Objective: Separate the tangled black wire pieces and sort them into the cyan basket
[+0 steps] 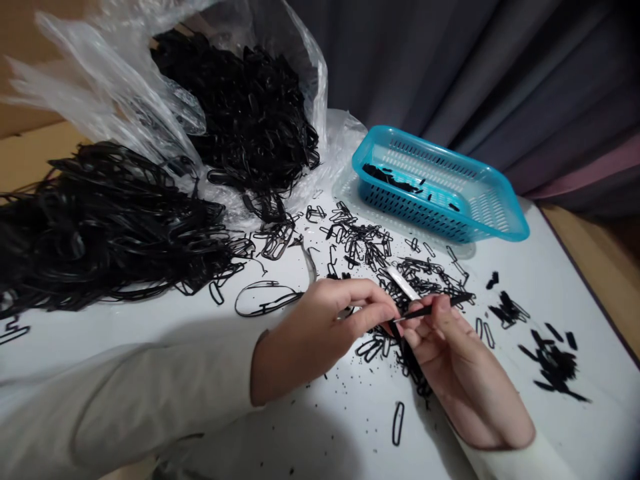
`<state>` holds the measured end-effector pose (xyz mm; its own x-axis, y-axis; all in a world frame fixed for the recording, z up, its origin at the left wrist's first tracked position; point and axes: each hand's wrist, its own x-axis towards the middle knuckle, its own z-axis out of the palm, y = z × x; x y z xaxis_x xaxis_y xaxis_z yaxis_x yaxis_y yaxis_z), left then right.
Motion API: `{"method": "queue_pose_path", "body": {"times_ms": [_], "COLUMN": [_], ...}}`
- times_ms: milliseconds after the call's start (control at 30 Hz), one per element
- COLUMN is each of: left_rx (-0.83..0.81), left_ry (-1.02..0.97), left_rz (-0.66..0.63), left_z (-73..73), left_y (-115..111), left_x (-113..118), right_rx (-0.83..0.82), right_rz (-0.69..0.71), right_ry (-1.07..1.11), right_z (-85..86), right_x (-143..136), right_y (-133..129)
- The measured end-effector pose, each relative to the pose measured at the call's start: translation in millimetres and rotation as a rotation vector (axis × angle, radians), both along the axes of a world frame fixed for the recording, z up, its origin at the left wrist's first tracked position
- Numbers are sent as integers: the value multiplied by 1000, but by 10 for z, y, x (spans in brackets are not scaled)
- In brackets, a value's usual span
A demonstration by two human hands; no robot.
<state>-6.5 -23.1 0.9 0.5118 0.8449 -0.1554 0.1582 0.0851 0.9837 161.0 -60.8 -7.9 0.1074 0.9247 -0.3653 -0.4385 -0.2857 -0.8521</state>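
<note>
My left hand [327,327] reaches in from the left with thumb and fingertips pinched together. At the pinch is a black rubber-like piece, mostly hidden by the fingers. My right hand [455,367] is closed on a slim black pointed tool [425,311], whose thin pale tip meets the left fingertips. Whether it is tweezers or a small knife I cannot tell. A flat silvery strip [403,283] shows just behind my right fingers. Beneath and around both hands lie many small black loops [373,347] and dark crumbs.
A blue basket [440,230] holding some black pieces stands at the back right. Tangled black strips [100,227] are heaped at left, beside a clear plastic bag [320,87] full of more. Small black piles [555,360] lie at right on the white table [200,347]. A dark curtain [450,60] hangs behind.
</note>
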Motion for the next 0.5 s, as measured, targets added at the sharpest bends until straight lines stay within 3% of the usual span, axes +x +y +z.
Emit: {"method": "queue_pose_path", "body": {"times_ms": [133,367,500], "left_rx": [-1,-125,-114], "left_ry": [-21,-155,-124], "left_rz": [10,95,100], "left_z": [-8,30,38], "left_y": [4,40,46], "left_x": [13,-5,-6], "right_rx": [25,618,775], "right_rz": [2,-245,-237], "right_ry": [3,-516,-635], "right_z": [35,83,71], "right_x": [4,68,23], "right_y": [7,-66,-121]}}
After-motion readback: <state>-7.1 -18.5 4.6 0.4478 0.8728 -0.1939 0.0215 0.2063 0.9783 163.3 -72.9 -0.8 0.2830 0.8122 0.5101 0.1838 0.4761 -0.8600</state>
